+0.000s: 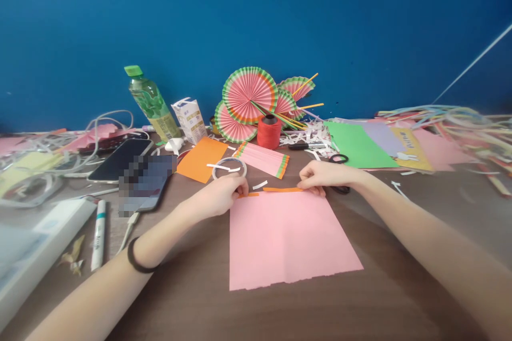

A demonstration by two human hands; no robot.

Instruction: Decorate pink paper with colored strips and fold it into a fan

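Observation:
A sheet of pink paper (290, 237) lies flat before me on the table, its near edge torn and uneven. Along its far edge run two narrow orange paper strips, a short left one (253, 195) and a longer right one (282, 189), with a small gap between them. My left hand (224, 193) is closed, its fingertips pinching the left strip at the sheet's far left corner. At the far right corner my right hand (328, 175) is closed too, thumb and fingers on the right strip's end. Just beyond lies a pleated pink paper (262, 159) with green and orange ends.
Behind stand round folded paper fans (250, 95), a red thread spool (268, 132), a green bottle (154, 104) and a carton (191, 120). A tape roll (245, 168) and orange paper (203, 159) lie near my left hand. Scissors (339, 159) lie partly under my right wrist.

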